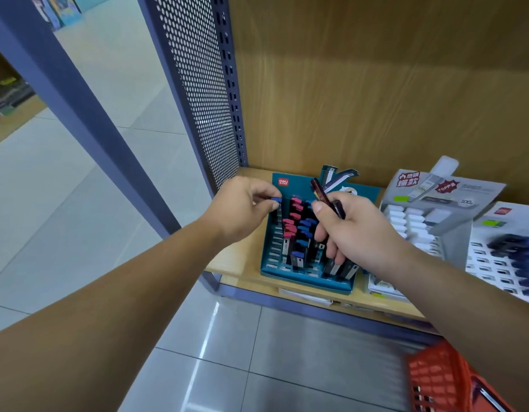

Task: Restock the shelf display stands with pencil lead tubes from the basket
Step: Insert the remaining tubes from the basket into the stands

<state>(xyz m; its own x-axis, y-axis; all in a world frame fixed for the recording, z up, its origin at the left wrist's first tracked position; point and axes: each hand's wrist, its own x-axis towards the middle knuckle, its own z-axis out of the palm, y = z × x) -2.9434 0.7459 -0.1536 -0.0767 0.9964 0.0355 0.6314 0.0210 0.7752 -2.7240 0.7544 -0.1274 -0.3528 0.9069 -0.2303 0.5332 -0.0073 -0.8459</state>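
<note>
Restocking at the teal stand, both hands over the slots.

Teal stand (304,285) sits on the wooden shelf (242,263), its slotted rows partly filled: pink-capped tubes (296,203) in the left-middle rows, blue-capped ones beside them, several front slots bare. Left hand (242,208) pinches a blue-capped tube (275,199) between thumb and fingertips at the stand's top-left corner. Right hand (355,230) is curled round a bunch of dark tubes (325,194), thumb pressed on top, over the stand's right side. Just beside it to the right, a grey stand (435,215) holds white tubes; beyond that, a white stand (489,263) holds dark ones. Orange basket (435,376) is low at the person's right; contents too dim to tell.
</note>
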